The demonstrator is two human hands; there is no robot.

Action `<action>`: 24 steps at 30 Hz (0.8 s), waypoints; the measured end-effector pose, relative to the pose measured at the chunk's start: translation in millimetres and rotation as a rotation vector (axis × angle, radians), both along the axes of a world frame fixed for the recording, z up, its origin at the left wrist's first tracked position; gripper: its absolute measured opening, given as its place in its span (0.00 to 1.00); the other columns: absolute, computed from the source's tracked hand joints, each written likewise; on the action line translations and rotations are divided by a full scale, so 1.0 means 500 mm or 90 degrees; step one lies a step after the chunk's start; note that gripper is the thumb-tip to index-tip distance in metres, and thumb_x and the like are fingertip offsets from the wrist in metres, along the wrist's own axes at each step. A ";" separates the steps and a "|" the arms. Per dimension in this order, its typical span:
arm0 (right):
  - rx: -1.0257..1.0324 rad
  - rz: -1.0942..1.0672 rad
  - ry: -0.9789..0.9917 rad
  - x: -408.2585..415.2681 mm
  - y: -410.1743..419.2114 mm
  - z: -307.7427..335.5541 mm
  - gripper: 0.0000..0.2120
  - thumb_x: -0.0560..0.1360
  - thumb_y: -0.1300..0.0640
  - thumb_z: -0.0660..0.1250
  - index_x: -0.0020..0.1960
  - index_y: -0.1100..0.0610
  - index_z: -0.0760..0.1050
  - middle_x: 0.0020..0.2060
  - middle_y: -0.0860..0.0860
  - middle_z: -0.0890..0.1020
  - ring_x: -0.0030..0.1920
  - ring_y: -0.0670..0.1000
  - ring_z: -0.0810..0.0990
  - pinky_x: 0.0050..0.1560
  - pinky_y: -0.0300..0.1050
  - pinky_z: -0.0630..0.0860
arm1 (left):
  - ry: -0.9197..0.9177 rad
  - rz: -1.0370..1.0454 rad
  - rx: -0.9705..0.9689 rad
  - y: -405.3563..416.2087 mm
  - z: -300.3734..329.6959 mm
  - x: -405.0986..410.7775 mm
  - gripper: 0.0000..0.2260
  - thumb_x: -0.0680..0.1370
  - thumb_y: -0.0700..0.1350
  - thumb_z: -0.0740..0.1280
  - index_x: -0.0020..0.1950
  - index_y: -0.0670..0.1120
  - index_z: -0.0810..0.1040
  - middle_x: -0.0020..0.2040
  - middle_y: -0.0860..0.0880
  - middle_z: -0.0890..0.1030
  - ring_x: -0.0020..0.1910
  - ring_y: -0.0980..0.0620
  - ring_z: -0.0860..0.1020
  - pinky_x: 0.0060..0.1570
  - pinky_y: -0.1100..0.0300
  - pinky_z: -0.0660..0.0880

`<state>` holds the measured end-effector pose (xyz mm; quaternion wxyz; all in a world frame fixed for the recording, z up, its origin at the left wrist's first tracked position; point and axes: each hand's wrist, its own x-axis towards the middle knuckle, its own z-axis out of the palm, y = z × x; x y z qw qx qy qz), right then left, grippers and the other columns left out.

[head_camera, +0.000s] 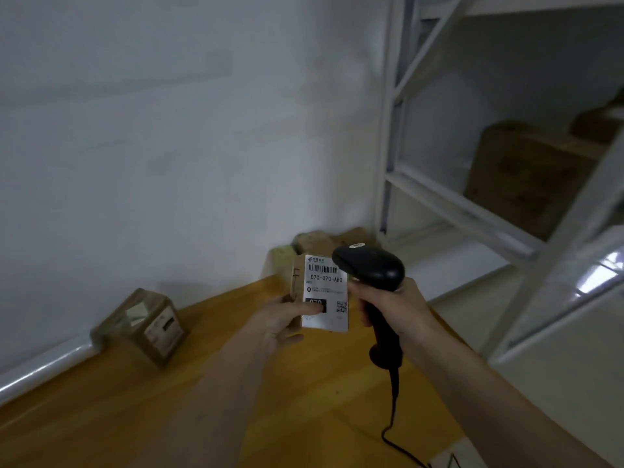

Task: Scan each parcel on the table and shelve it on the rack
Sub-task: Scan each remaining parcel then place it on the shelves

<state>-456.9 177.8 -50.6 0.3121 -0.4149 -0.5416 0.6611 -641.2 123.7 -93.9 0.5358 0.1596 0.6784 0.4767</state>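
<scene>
My left hand [282, 320] holds a small brown parcel [326, 292] above the wooden table [169, 400], thumb pressed on its white shipping label, which faces me. My right hand [395, 309] grips the handle of a black corded barcode scanner [371, 268]; its head sits just right of the label's top edge, over the barcode. Another taped parcel [145, 327] stands on the table at the left by the wall. More brown parcels [320, 241] lie at the table's far end, behind the held one.
A white metal rack [472, 211] stands at the right, with cardboard boxes [526, 173] on a shelf. The scanner's cable [393, 417] hangs down over the table's right side. A white wall runs along the table's far edge.
</scene>
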 end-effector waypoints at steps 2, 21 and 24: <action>0.001 -0.031 -0.004 0.085 0.016 0.005 0.08 0.73 0.61 0.73 0.37 0.60 0.78 0.24 0.51 0.77 0.24 0.48 0.74 0.28 0.39 0.73 | 0.030 -0.020 -0.001 0.032 0.008 0.082 0.24 0.68 0.36 0.77 0.62 0.40 0.76 0.54 0.43 0.80 0.59 0.44 0.75 0.64 0.45 0.72; 0.026 -0.388 0.069 0.887 0.076 0.002 0.06 0.70 0.64 0.72 0.37 0.61 0.77 0.26 0.54 0.76 0.24 0.51 0.73 0.26 0.44 0.71 | 0.026 -0.187 0.102 0.240 0.027 0.862 0.11 0.72 0.39 0.72 0.53 0.41 0.78 0.44 0.43 0.84 0.40 0.48 0.83 0.46 0.45 0.82; 0.011 -0.415 0.073 0.948 0.081 0.001 0.04 0.71 0.64 0.72 0.39 0.61 0.77 0.26 0.53 0.77 0.25 0.51 0.74 0.27 0.43 0.72 | 0.027 -0.186 0.126 0.244 0.036 0.916 0.15 0.73 0.41 0.73 0.58 0.40 0.78 0.45 0.43 0.84 0.38 0.49 0.84 0.44 0.44 0.82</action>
